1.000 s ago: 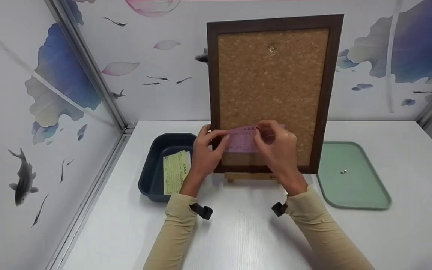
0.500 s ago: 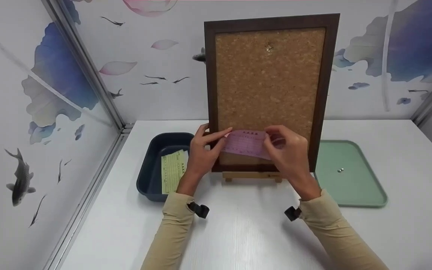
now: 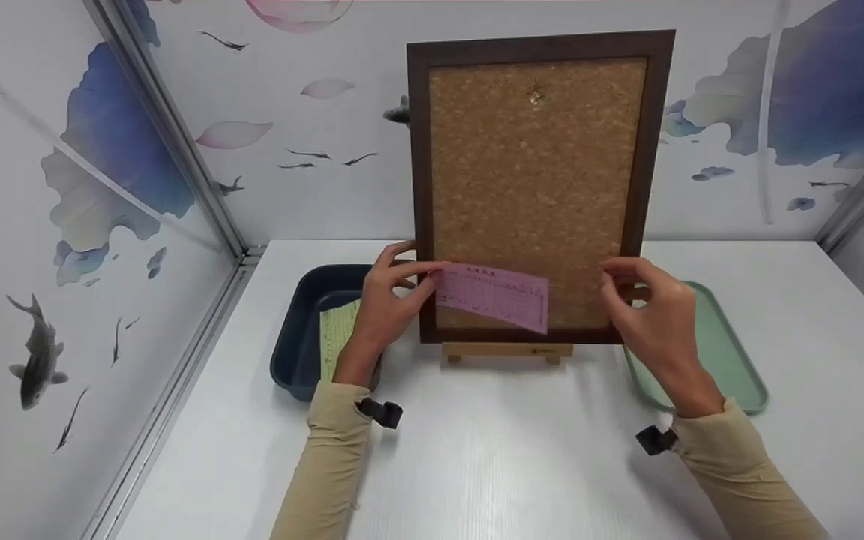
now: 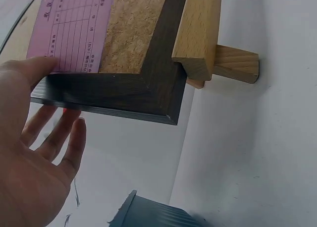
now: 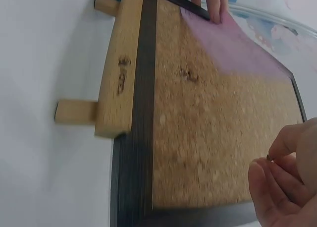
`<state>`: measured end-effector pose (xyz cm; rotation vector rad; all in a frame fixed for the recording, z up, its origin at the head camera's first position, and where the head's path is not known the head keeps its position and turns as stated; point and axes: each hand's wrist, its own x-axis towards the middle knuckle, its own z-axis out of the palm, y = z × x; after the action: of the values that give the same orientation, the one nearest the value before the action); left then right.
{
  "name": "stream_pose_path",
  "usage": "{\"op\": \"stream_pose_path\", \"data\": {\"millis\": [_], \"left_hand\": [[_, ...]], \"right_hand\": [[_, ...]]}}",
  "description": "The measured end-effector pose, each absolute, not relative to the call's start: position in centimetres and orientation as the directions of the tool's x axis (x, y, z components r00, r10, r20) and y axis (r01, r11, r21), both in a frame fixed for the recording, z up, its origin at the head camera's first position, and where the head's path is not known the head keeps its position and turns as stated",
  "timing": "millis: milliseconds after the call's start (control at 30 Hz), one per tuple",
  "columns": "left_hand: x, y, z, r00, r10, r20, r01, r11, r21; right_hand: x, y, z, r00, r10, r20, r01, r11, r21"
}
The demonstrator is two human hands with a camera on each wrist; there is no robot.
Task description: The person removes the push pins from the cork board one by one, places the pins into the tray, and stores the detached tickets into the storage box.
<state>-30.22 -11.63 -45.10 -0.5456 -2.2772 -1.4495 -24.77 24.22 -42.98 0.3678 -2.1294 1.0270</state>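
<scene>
A pink printed receipt slip lies slantwise over the lower part of a corkboard with a dark wooden frame. My left hand pinches the slip's left end at the frame's left edge. In the left wrist view the thumb presses the slip, and the other fingers reach behind the frame. My right hand is at the board's lower right side, apart from the slip. Between its thumb and forefinger it pinches a tiny dark pin, whose exact kind is hard to make out.
A dark blue basin with yellow-green slips stands left of the board. On the right is a green tray, partly hidden by my right hand. A small wooden easel supports the board. A shiny cluster sits near the board's top.
My right hand has let go of the slip and moved right, beyond the board's edge. The slip's right end has dropped lower. My left hand has shifted slightly left, still holding the slip.
</scene>
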Motion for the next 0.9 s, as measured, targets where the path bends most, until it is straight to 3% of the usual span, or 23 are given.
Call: {"op": "stream_pose_path", "data": {"millis": [300, 667, 900], "left_hand": [[-29.8, -12.3, -43.6, -0.849, 0.074, 0.523, 0.509, 0.378, 0.773], [-28.9, -15.6, -41.9, -0.886, 0.095, 0.453, 0.463, 0.194, 0.865], [-28.2, -18.4, -42.5, -0.914, 0.086, 0.397, 0.406, 0.225, 0.886]], "right_hand": [[-24.8, 27.4, -43.1, -0.693, 0.078, 0.717, -0.542, 0.6, -0.589], [-24.5, 31.1, -45.0, -0.781, 0.123, 0.613, -0.419, 0.625, -0.659], [-24.4, 33.6, -46.6, -0.825, 0.132, 0.549, -0.33, 0.677, -0.658]]}}
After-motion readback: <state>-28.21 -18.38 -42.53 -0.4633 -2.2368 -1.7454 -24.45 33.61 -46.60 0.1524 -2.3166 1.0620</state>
